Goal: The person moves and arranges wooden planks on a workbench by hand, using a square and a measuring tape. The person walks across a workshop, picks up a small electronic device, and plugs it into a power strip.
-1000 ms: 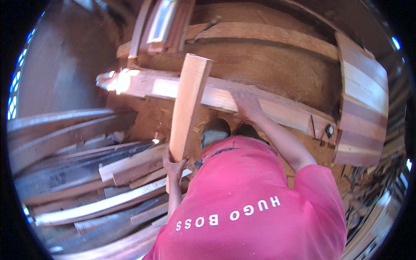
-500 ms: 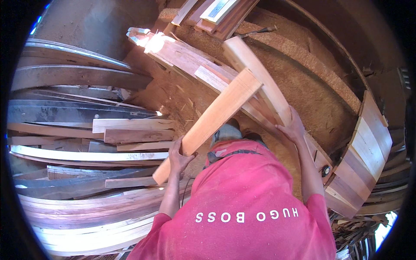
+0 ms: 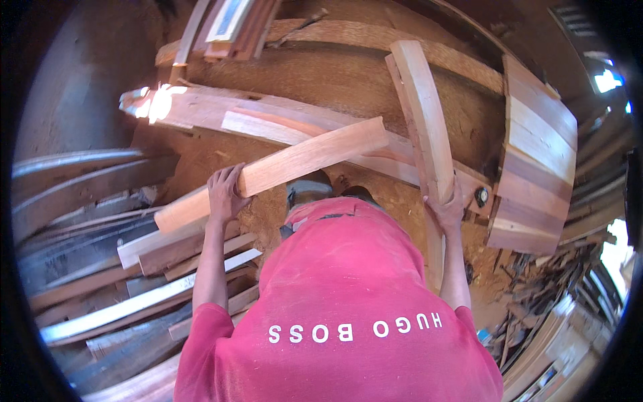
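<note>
My left hand (image 3: 226, 193) is closed round a light wooden plank (image 3: 315, 155), gripping it near its lower left end. The plank slants up to the right in front of me. My right hand (image 3: 445, 204) holds a second, slightly curved plank (image 3: 429, 114), which points away from me. A darker strip runs along that plank's left side; whether it is the plank's own edge or another piece, I cannot tell. Both planks are held above a long wooden bench (image 3: 207, 110), where a narrow pale board (image 3: 261, 126) lies.
Stacked boards (image 3: 80, 234) fill the left side. A panel of joined boards (image 3: 532, 157) stands at the right, near a small black round part (image 3: 481, 196). Scrap wood (image 3: 529, 288) is heaped at lower right. Sawdust covers the floor, and a curved timber (image 3: 375, 37) lies beyond the bench.
The left plank has swung flatter, and the right plank has turned to point more straight ahead. The two planks have moved apart. My view has turned to the right.
</note>
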Motion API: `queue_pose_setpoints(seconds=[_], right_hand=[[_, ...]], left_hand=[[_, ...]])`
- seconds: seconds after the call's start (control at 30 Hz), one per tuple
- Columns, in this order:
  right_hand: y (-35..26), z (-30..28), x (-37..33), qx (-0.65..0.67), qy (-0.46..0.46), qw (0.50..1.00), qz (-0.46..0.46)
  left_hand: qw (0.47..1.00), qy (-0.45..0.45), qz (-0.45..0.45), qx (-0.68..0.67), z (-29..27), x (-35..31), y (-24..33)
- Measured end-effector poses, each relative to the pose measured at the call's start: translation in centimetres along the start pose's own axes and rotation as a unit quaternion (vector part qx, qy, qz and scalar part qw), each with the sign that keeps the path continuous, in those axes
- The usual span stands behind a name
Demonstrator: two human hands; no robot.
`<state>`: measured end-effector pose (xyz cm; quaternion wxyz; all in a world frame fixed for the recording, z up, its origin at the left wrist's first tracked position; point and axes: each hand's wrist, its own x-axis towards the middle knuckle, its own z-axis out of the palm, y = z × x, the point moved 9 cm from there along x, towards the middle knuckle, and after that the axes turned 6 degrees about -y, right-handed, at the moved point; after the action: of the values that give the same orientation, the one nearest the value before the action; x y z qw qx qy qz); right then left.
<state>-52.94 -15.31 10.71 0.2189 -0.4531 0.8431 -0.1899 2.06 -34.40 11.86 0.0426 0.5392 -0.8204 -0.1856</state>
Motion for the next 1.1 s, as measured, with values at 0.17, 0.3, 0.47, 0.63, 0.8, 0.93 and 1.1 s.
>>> queue_pose_setpoints(seconds=[0.17, 0.3, 0.47, 0.63, 0.8, 0.93, 1.1], right_hand=[[3.6, -3.0, -6.4, 0.022, 0.099, 0.992, 0.070], [6.7, -4.3, -11.2, 0.085, 0.168, 0.975, 0.120], [6.9, -5.5, -15.7, 0.121, 0.193, 0.951, 0.210], [10.3, -2.4, -21.4, 0.095, 0.256, 0.937, 0.216], [10.4, 0.2, -24.6, 0.135, 0.264, 0.914, 0.276], [10.9, 2.0, -26.4, 0.110, 0.275, 0.904, 0.309], [10.7, 4.1, -27.5, 0.153, 0.263, 0.893, 0.332]], left_hand=[[0.986, -0.071, 0.141, 0.058, 2.6, 8.9, 6.0], [0.964, -0.108, 0.239, 0.047, 5.5, 13.9, 11.3], [0.946, -0.167, 0.273, 0.049, 9.3, 17.3, 14.7], [0.937, -0.199, 0.283, 0.043, 12.6, 18.1, 14.9], [0.936, -0.201, 0.284, 0.050, 12.9, 18.0, 14.8], [0.936, -0.196, 0.285, 0.061, 13.0, 17.7, 14.5], [0.934, -0.216, 0.276, 0.069, 13.0, 17.7, 15.0]])
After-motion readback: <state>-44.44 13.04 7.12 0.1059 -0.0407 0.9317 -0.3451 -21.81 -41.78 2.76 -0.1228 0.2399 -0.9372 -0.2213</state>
